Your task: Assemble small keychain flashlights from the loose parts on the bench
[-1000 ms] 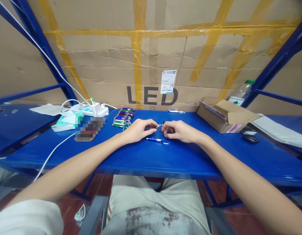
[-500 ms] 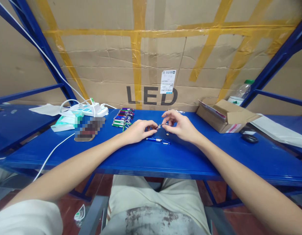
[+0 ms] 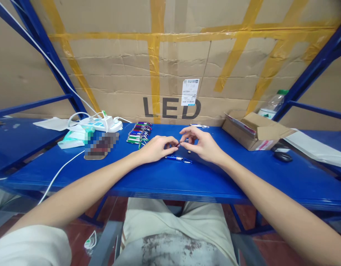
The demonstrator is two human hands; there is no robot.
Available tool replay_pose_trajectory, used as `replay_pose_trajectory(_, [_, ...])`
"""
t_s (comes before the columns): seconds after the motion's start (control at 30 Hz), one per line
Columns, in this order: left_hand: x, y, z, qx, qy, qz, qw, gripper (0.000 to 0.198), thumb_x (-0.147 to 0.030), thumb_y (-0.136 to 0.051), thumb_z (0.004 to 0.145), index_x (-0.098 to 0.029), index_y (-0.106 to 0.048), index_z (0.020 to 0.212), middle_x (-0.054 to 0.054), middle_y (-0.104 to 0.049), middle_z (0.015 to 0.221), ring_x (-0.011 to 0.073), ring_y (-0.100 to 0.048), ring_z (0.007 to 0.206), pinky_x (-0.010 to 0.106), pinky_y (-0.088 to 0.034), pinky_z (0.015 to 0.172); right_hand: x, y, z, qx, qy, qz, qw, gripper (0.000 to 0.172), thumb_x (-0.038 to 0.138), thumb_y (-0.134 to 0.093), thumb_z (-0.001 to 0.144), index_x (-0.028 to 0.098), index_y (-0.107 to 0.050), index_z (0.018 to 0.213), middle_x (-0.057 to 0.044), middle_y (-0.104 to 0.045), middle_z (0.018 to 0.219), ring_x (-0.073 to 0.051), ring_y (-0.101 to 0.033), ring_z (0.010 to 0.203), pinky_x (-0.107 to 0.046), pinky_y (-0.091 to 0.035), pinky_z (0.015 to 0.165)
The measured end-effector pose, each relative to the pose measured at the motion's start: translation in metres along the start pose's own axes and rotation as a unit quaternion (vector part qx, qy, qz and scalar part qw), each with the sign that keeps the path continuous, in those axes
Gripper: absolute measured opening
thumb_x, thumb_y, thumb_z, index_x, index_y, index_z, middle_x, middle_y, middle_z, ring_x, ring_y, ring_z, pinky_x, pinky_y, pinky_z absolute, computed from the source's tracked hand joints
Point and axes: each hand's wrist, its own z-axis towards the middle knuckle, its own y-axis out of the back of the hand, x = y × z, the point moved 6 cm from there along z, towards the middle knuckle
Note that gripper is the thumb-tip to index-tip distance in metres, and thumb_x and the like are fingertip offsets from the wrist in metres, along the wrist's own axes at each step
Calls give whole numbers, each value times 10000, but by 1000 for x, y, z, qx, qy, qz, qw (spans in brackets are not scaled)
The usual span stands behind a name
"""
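Over the middle of the table, my left hand (image 3: 160, 149) and my right hand (image 3: 203, 144) meet at the fingertips. Both pinch a small dark and silvery piece (image 3: 178, 145), too small to name. Just in front of them lies a blue metal penlight (image 3: 174, 158) with a carabiner clip at its right end. Under my right fingers are a small round disc (image 3: 189, 152) and another shiny little part (image 3: 187, 140), partly covered. Left of my hands, several similar penlights (image 3: 137, 133) in green, blue, red and purple lie in a row.
Another clip-ended penlight (image 3: 199, 126) lies by the cardboard wall. An opened carton (image 3: 256, 129) and a black mouse (image 3: 282, 156) sit to the right. On the left are a white power strip (image 3: 106, 123), a green-white packet (image 3: 76, 136) and a blurred-out flat object (image 3: 101, 146).
My right hand has shifted slightly left, bringing its fingertips against those of my left hand at the small piece. The left hand has barely moved.
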Motion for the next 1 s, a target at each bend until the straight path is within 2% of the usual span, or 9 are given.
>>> replay_pose_trajectory(0.3, [0,0,0,3,-1,-4,1000,213,-360,-661,1059,-206,-756,1170,21,-825,1027,182,-753,886,279,-518,816,-2,0,0,4,6,-12,1000,342,422,-754,967,248,-677,1251,-49,-808,1048,-192,-656,756,-355,-536,740])
replay_pose_trajectory(0.4, [4,0,0,7,0,-3,1000,223,-367,-659,1066,-213,-755,1195,22,-825,1053,186,-755,910,282,-523,834,-5,8,1,-11,7,-35,999,374,423,-747,964,240,-687,1285,-57,-811,1078,-192,-661,757,-351,-530,735])
replay_pose_trajectory(0.47, [7,0,0,7,-2,0,1000,226,-361,-664,1067,-220,-753,1219,22,-825,1082,188,-757,933,283,-527,854,-8,14,2,-10,-1,-70,998,337,377,-736,951,227,-702,1251,-53,-814,1047,-188,-652,736,-344,-515,725])
replay_pose_trajectory(0.6, [9,2,0,8,-5,6,1000,232,-341,-668,1071,-229,-747,1258,25,-825,1139,196,-763,985,288,-532,891,-14,15,2,89,-26,-146,985,162,246,-677,926,213,-745,1069,-28,-814,894,-197,-696,764,-328,-498,755])
replay_pose_trajectory(0.73, [8,2,0,13,-10,17,1000,225,-329,-664,1073,-233,-746,1259,26,-824,1165,205,-765,1015,297,-536,909,-17,12,0,162,-53,-179,969,206,186,-693,874,217,-760,1065,-29,-828,934,-200,-729,808,-311,-504,771])
replay_pose_trajectory(0.87, [9,3,0,11,-7,23,1000,226,-337,-668,1066,-234,-743,1254,30,-825,1162,214,-769,1017,309,-545,922,-17,8,-2,204,-70,-183,959,244,154,-699,844,223,-769,1068,-32,-838,1005,-202,-739,847,-307,-517,786])
replay_pose_trajectory(1.0, [10,3,0,11,-5,21,1000,229,-344,-662,1068,-236,-741,1253,29,-825,1164,213,-769,1021,308,-546,922,-16,7,-3,213,-71,-177,958,246,149,-692,844,225,-772,1064,-25,-833,981,-204,-741,856,-307,-521,798])
